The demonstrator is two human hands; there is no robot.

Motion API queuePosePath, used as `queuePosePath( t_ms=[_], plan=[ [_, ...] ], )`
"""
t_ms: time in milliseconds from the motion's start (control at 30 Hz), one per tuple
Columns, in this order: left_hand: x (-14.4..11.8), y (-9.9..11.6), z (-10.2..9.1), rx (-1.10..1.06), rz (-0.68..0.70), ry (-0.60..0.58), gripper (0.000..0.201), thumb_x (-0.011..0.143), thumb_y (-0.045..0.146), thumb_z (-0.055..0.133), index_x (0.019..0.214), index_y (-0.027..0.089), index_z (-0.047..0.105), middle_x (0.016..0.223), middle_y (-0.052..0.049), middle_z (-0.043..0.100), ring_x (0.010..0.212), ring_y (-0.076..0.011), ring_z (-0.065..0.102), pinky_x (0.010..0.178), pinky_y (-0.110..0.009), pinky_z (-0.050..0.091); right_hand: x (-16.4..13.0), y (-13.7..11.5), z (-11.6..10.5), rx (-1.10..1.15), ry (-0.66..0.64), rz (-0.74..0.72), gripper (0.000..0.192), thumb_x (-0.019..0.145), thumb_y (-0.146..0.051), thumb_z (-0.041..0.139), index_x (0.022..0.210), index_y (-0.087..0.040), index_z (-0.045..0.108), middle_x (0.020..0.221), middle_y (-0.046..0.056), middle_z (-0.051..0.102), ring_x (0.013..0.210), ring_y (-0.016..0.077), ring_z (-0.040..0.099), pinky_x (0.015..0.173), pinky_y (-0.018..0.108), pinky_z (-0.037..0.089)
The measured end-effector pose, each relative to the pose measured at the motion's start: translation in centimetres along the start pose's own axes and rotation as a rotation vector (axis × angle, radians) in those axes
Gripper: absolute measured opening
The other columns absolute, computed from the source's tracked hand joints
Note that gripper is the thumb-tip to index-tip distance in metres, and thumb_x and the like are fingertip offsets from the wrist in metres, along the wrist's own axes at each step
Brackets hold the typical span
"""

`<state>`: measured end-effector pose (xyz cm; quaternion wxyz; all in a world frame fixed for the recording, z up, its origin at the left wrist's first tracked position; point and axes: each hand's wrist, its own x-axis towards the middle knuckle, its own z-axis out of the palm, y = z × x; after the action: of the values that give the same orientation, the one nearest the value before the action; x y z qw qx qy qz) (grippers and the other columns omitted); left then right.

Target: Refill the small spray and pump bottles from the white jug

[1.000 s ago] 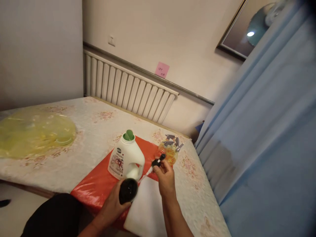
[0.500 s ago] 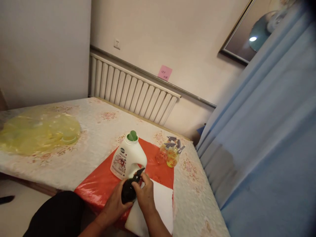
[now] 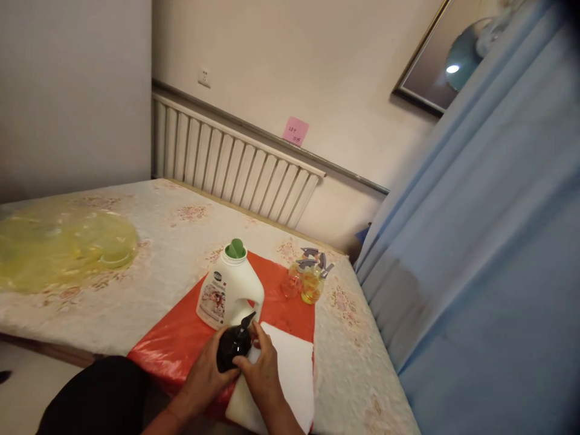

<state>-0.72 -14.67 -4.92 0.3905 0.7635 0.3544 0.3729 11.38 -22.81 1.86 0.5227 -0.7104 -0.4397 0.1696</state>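
Observation:
A dark pump bottle with a black pump head stands upright between my hands. My left hand is wrapped round its left side. My right hand grips it from the right, thumb on the front of the body and fingers curled by the shoulder below the nozzle. Just behind is a white jug with a handle and a green spout, its label facing left. Under my right wrist lies a white board, on a red plastic sheet.
Several small clear spray bottles with grey triggers, holding reddish and yellow liquid, stand at the sheet's far right corner. A crumpled yellow plastic bag lies left on the flowered tablecloth. A radiator is behind; a blue curtain hangs right.
My right hand has shifted from the pump head down to the bottle's shoulder and body. The pump nozzle now shows more clearly. The view has turned slightly, moving the scene left.

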Motion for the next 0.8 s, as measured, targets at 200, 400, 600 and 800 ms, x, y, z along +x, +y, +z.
queuePosePath(
  t_ms=[200,400,600,800],
  plan=[
    [0.0,0.8,0.1,0.103,0.016,-0.016,0.077,0.072,0.032,0.068,0.139,0.016,0.035,0.137,-0.018,0.055,0.126,-0.0339,0.055,0.107,-0.052,0.045,-1.3,0.2,-1.4,0.174,-0.051,0.071,0.083,0.054,-0.005,0.074,0.133,-0.023,0.058,0.129,0.007,0.066,0.115,0.0291,0.064,0.094,0.04,0.054],
    [0.5,1.9,0.6,0.159,0.057,-0.055,0.085,0.069,0.043,0.071,0.14,0.014,0.033,0.136,-0.021,0.054,0.125,-0.036,0.056,0.104,-0.052,0.048,-1.6,-0.8,-3.1,0.279,-0.071,0.039,0.091,0.049,-0.008,0.083,0.134,-0.024,0.056,0.129,0.006,0.066,0.116,0.0294,0.063,0.092,0.038,0.055],
    [1.6,3.4,2.2,0.154,0.139,-0.054,0.071,0.073,0.036,0.062,0.137,0.015,0.038,0.131,-0.019,0.058,0.119,-0.0341,0.06,0.102,-0.05,0.051,-0.7,-0.4,-3.3,0.185,0.095,0.059,0.085,0.045,-0.013,0.084,0.126,-0.022,0.059,0.113,0.004,0.072,0.106,0.0302,0.067,0.094,0.041,0.054],
    [2.9,3.8,5.0,0.117,0.176,-0.065,0.07,0.075,0.037,0.06,0.138,0.014,0.04,0.135,-0.02,0.057,0.124,-0.0355,0.058,0.105,-0.054,0.047,0.5,1.5,-3.8,0.027,0.258,0.075,0.09,0.04,-0.016,0.084,0.126,-0.019,0.057,0.116,0.009,0.07,0.11,0.0339,0.065,0.099,0.044,0.05]
  ],
)
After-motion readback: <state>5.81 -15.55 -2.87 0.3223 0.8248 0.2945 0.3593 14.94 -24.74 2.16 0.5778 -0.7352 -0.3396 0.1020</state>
